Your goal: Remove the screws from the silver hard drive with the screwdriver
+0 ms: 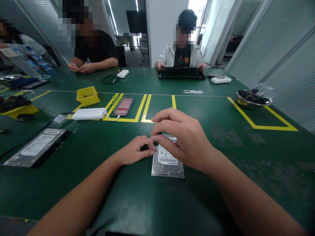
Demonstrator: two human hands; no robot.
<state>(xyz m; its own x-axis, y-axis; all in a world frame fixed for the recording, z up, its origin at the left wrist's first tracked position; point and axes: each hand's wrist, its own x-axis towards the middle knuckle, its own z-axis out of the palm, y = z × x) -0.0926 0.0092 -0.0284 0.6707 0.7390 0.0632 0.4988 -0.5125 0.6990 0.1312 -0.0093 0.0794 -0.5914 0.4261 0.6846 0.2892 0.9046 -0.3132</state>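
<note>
Since it's easiest read left to right across the green surface [228, 196]:

- Left edge: yellow tray [23, 110] with dark parts on it, contents too small to identify.
- Near-left: spare hard drive [36, 147] lying flat, label up, well apart from the hands. A black cable runs past its far side.
- Behind it, toward the middle: white box [89, 113] with a short white lead, resting on the yellow floor-tape lines. Yellow bin [87, 95] sits just beyond it.
- Far-left edge: a co-worker's hands [82, 67] resting together on the surface.
- Near-middle: left hand [134, 153] curled into a loose fist, fingertips pinched on a small dark piece [147, 146] at the far-left corner of the hard drive [167, 163]. Can't tell what the piece is.
- That drive lies flat, label up, long side pointing away from the near edge. Its far end is hidden under the right hand.
- Right hand [183, 137] arched over the drive's far end, fingers bent, thumb and index closed on the same dark piece, touching the left fingertips.
- Far-middle edge: second co-worker, both hands on a black laptop [181, 73]. White device [220, 80] just right of it.
- Right, inside a yellow tape box: metal bowl [253, 101] holding dark items, clear plastic over part of it.
</note>
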